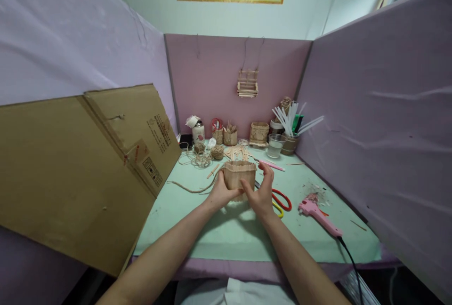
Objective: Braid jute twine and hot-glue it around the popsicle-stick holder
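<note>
A small pot made of wooden craft sticks, with a band of twine round its rim, is held between my two hands above the green tabletop. My left hand grips its left and lower front side. My right hand has its thumb against the front face and its bent fingers by the right side; the far fingertips are hidden. A loose length of twine trails off leftward from near the pot. Close by my right hand lie red-handled scissors and a yellow handle, partly covered.
A pink glue gun with a black cord lies right. Behind are twine balls, loose craft sticks, a cup of liquid, a pink pen-like tool and a pot of white glue sticks. Cardboard leans at left.
</note>
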Available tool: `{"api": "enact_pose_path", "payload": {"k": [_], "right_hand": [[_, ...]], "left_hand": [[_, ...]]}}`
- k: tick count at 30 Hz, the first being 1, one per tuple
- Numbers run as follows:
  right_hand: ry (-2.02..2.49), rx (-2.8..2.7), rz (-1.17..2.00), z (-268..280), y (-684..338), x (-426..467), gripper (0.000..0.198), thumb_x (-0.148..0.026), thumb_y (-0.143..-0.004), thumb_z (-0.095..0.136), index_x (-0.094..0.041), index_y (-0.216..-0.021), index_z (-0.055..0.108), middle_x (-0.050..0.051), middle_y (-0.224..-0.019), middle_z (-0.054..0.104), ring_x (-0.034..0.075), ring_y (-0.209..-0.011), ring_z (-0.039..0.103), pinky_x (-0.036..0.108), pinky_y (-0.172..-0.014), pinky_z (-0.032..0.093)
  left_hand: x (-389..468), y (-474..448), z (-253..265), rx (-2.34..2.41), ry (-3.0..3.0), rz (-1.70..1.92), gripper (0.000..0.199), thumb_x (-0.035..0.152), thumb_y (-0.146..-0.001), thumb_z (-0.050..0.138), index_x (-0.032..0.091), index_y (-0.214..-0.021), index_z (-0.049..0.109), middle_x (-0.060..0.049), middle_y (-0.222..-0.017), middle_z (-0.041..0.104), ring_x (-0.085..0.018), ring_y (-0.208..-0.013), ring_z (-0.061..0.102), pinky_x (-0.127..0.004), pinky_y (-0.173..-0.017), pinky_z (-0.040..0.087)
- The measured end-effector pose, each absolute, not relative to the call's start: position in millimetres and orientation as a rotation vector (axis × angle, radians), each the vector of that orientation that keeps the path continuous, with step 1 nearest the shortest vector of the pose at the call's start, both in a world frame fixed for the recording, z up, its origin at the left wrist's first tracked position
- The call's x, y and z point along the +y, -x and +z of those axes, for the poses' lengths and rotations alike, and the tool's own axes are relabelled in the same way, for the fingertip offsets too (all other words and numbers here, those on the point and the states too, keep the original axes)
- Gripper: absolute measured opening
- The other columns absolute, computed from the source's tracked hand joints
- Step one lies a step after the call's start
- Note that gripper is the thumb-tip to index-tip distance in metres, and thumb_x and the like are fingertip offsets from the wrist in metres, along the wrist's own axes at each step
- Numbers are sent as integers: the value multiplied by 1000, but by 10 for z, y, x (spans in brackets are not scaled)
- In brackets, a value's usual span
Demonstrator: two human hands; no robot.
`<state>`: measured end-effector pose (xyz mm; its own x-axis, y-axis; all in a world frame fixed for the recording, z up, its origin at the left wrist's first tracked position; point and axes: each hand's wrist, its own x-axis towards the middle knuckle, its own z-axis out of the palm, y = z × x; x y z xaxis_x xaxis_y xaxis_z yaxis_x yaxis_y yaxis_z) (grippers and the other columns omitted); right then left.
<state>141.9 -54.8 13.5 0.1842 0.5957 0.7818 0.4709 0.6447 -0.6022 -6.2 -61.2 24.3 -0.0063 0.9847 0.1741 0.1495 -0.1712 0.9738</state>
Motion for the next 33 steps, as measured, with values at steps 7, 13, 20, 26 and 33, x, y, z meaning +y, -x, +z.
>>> {"api": "enact_pose_path", "payload": {"k": [7,13,20,26,33], "right_hand": [[1023,-1385,669,35,-1318,-503,112,-47,-66,77,-21,-152,9,19,-149,32,32,-134,42,50,-106,41],[1167,-1323,688,13,-1262,-443,120,-41,-59,80,-21,-153,8,20,-146,42,34,-132,47,52,-106,41],[1096,-1296,696,7,-1326,-416,116,-47,-62,79,-20,-153,11,19,-149,40,32,-134,45,51,-107,42],[1108,-1305,739,-20,-1258,-454,120,-51,-62,79,-18,-153,8,21,-152,35,33,-137,41,51,-109,39],[1112,-1364,729,52,-1254,-530,117,-44,-65,77,-18,-153,5,19,-157,23,30,-144,28,51,-116,28]], "left_hand": [[-523,68,122,1286,-1387,1330,89,34,-49,89,21,-123,42,-14,-122,61,-31,-117,56,-43,-98,46],[-601,83,213,1169,-1397,1272,97,27,-46,90,21,-129,41,-14,-126,59,-31,-118,56,-45,-100,46],[-519,144,282,813,-1216,1299,64,42,-69,76,26,-125,49,-10,-129,59,-25,-122,55,-42,-104,44],[-422,82,212,912,-1145,1402,59,47,-67,79,21,-114,54,-12,-127,61,-25,-119,57,-39,-102,46],[-471,88,266,974,-1179,1409,63,51,-68,77,19,-118,53,-13,-124,63,-25,-115,60,-37,-97,48]]}}
